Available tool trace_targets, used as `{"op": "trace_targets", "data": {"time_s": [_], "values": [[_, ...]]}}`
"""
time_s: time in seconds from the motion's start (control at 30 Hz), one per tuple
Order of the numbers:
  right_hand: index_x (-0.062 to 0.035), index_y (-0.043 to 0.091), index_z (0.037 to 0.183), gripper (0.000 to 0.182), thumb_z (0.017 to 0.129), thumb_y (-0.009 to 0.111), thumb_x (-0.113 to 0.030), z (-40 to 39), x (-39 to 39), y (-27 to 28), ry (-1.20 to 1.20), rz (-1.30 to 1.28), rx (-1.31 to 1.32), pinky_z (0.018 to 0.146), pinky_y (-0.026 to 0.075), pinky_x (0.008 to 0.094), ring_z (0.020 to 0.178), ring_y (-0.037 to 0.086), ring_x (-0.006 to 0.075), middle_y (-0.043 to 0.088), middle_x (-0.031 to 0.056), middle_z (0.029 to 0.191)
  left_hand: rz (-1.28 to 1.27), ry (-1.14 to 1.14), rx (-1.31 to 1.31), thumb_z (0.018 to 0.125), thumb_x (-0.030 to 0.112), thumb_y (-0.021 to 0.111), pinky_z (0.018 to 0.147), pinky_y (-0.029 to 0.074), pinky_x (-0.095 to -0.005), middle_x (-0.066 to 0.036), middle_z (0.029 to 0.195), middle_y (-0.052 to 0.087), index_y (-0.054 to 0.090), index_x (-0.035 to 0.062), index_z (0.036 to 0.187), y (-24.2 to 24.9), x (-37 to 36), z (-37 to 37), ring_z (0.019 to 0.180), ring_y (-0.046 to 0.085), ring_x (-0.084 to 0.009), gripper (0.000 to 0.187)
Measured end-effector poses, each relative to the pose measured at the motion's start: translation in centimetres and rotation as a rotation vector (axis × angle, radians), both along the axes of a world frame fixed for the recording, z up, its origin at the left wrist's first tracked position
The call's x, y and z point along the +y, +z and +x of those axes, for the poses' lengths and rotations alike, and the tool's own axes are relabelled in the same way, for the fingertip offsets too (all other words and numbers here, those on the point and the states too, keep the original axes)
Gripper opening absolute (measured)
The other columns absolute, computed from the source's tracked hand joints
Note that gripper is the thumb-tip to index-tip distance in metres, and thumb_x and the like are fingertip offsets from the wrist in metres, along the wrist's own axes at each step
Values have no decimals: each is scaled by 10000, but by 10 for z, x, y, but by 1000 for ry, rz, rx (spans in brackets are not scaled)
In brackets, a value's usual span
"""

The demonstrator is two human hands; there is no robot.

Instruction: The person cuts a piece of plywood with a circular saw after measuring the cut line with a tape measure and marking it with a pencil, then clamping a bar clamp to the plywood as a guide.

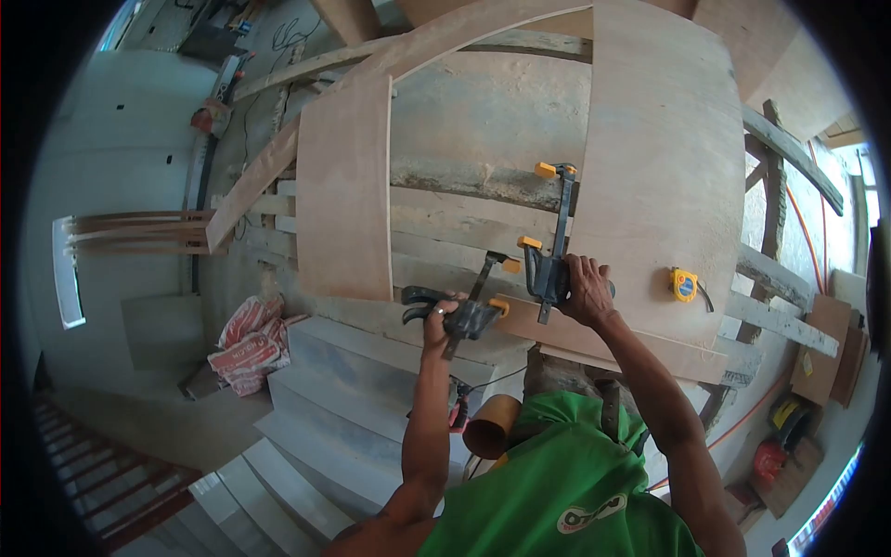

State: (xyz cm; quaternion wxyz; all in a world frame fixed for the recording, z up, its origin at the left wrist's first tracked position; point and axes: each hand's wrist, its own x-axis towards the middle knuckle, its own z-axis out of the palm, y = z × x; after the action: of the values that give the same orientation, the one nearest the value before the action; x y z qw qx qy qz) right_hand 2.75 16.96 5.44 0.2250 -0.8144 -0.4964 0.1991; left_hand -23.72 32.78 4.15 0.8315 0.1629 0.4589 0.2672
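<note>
My left hand (438, 323) is closed round a black bar clamp (473, 316) with yellow pads, held up in front of the plywood. A second bar clamp (561, 213), also black with yellow pads, is in my right hand (588, 290), its bar pointing away from me. That hand is over the near left edge of a large plywood sheet (659, 167). Along the near edge lies a narrow wooden strip (613, 339). To the left of the clamps is a smaller plywood panel (343, 195). My right palm and part of the clamp's handle are hidden.
A yellow tape measure (684, 285) rests on the large sheet. Rough wooden beams (473, 181) support the plywood. Grey steps (343, 390) descend at lower left, beside red-and-white sacks (249, 345). An orange cable (807, 239) runs at the right.
</note>
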Motion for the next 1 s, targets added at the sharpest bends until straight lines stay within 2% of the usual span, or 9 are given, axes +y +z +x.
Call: {"op": "trace_targets", "data": {"time_s": [0.27,0.37,0.47,0.57,0.67,0.77,0.83,0.93,1.0], "values": [[-34,405,1156,726,636,766,-389,-23,24,9,66,-131,-13,781,353,504,958,513,328,516,167,1032,114,128,-470,722,89,571,971,401,-507,-133,1015,551,508,18,1131,22,20,-85,1022,547,-297,419],[-23,409,1147,683,658,750,-357,-45,50,5,68,-136,-24,797,356,526,964,516,349,518,176,1031,260,298,-295,726,120,601,986,393,-489,-128,1004,547,465,11,1222,5,47,-68,1025,545,-290,525],[2,410,1169,663,684,722,-326,-77,81,-4,48,-204,-80,822,351,552,975,513,353,521,183,1042,371,181,-217,819,159,563,1008,391,-435,-138,1109,572,420,23,1317,-16,85,-32,1062,554,-292,536],[27,406,1196,592,740,658,-255,-107,104,-5,12,-223,-106,843,340,570,993,506,351,521,193,1057,257,77,-137,855,195,566,1005,395,-416,-133,1099,578,408,20,1323,-32,113,-15,1073,548,-268,524],[39,398,1215,531,781,593,-197,-132,114,-21,-59,-222,-71,854,335,569,1002,501,349,521,198,1069,318,-26,-85,885,293,580,983,415,-378,-137,1146,583,479,21,1244,-38,146,-41,1062,565,-250,462],[40,399,1210,472,807,546,-156,-149,120,-21,-64,-210,4,849,337,557,998,499,353,522,196,1065,184,-155,97,866,370,620,919,462,-381,-108,1081,616,516,35,1185,-44,185,-84,987,601,-243,474],[39,407,1192,446,819,534,-170,-157,123,-28,-67,-192,20,813,349,538,967,513,342,527,188,1048,164,-476,438,819,442,667,809,510,-373,-71,1011,639,524,49,1165,-22,201,-92,880,632,-227,543],[34,434,1137,372,824,515,-150,-174,126,-34,-12,-314,94,748,371,488,897,544,313,539,181,1001,166,-661,643,790,480,684,685,531,-356,-53,989,648,515,45,1179,-23,213,-97,786,646,-214,608],[35,439,1138,373,824,514,-151,-189,127,-40,-11,-321,87,750,373,484,898,543,314,539,188,1004,218,-643,712,789,480,687,665,526,-347,-57,960,655,553,48,1118,-31,210,-96,775,646,-214,559]]}}
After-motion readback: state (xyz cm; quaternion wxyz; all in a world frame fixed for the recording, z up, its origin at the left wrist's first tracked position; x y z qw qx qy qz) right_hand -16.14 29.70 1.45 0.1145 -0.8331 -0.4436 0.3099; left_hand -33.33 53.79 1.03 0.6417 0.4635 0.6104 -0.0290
